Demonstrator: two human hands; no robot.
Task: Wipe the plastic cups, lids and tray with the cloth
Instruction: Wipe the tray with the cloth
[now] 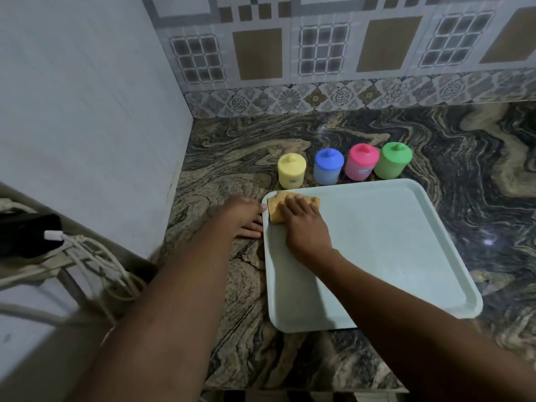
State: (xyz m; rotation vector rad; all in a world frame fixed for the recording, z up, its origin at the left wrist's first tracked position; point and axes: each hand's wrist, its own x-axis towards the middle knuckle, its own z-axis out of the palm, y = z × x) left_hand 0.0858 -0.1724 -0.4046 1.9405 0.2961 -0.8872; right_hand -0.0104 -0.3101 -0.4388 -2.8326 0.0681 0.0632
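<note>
- Surface (319,134): dark swirled stone in a corner, with a plain wall (87,111) at left and patterned tiles (333,53) behind. It carries all the task's things.
- Tray (391,242): pale, flat, slightly turned, at the near right of the surface. It holds only the cloth and one grip, probably so the whole floor can be wiped.
- Cables (95,256): pale cords at far left, off the surface and well apart. No hindrance.
- Yellow cup (291,174), blue cup (328,168), pink cup (362,163), green cup (393,162): upright and capped, in a row just behind the tray's far rim. They are out of the cloth's path, though a far-edge stroke could nudge them.
- Right grip (304,224): fingers spread flat, pressing the cloth into the tray's far left corner.
- Left grip (243,216): fingers spread on the surface, tips at the tray's left rim, likely bracing it against sliding.
- Cloth (274,208): yellow-orange, folded, mostly under the right grip.
</note>
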